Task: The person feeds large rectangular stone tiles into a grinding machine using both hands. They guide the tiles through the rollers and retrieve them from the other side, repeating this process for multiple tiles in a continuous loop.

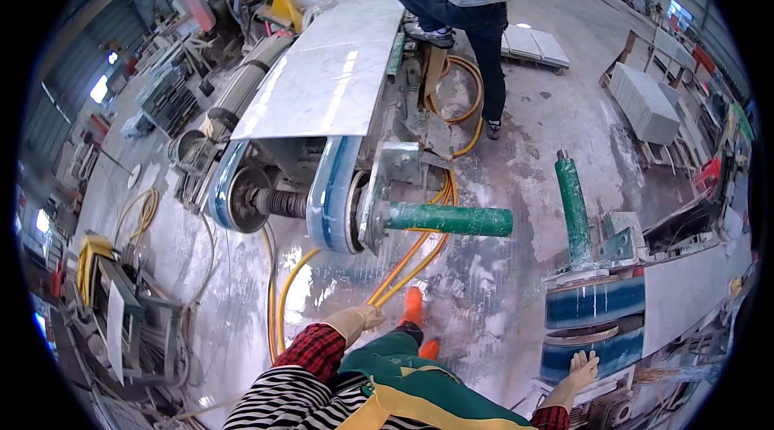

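My left hand [359, 322], in a pale cream glove, hangs in front of me with loosely bent fingers and nothing visible in it. It appears in front of yellow hoses [407, 270] on the wet floor; I cannot tell that it touches them. Over at the lower right, my right hand [582, 371], gloved alike, has its fingers apart beside a blue conveyor belt [595, 306]; contact is unclear. Ahead stands another conveyor with two blue belts [330, 188] around rollers. A long white marble-like slab [322, 67] lies on it. A green cylinder [451, 219] juts from its right side.
Another person [476, 18] stands beside the slab, one foot raised onto the conveyor frame. A green post [573, 212] rises by the right conveyor, which bears a pale slab [693, 297]. Stacked slabs [645, 103] stand farther right. A metal frame [149, 325] is at left.
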Available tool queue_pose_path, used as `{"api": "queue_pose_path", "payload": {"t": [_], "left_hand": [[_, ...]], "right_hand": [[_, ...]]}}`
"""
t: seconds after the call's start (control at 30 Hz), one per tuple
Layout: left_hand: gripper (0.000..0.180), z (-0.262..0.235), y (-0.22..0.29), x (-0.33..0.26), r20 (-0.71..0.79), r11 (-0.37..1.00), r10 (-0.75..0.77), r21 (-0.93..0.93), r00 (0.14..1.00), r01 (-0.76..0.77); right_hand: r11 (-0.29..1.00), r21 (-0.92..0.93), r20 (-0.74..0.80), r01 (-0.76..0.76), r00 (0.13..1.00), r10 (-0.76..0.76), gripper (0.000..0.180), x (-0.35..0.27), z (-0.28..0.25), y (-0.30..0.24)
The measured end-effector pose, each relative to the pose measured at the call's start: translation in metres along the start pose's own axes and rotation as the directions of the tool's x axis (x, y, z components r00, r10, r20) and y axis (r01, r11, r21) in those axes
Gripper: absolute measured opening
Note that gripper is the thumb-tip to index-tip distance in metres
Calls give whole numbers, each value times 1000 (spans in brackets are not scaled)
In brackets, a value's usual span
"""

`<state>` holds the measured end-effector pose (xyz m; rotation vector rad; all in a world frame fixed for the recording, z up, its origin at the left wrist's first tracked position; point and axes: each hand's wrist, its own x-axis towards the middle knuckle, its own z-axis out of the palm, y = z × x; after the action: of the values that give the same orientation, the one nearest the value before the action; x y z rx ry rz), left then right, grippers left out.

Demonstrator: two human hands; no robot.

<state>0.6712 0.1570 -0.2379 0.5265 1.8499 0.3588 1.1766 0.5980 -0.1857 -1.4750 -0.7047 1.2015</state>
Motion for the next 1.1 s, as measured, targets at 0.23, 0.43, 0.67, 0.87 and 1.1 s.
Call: {"api": "queue_pose_path", "payload": {"t": [0.23, 0.43, 0.67, 0.87, 1.1], "left_hand": [[47, -2, 11, -50, -179, 964, 232, -89, 956, -250], [44, -36, -58, -95, -241, 969, 221, -58, 945, -242], [46, -88, -218, -150, -404, 978, -62, -207, 913, -25], [40, -111, -421, -194, -479, 842, 79, 502, 874, 199], [46, -141, -385, -185, -620, 953, -263, -284, 739, 101]], "right_hand": [[997, -8, 339, -81, 938, 79, 42, 74, -68, 47], [930, -230, 388, -285, 850, 357, 54, -74, 1, 162], [871, -420, 615, -255, 627, 479, 73, -236, 225, 185], [963, -231, 915, 138, 369, 166, 69, -435, 404, 126], [785, -39, 966, 619, 224, -129, 61, -481, 478, 137]]}}
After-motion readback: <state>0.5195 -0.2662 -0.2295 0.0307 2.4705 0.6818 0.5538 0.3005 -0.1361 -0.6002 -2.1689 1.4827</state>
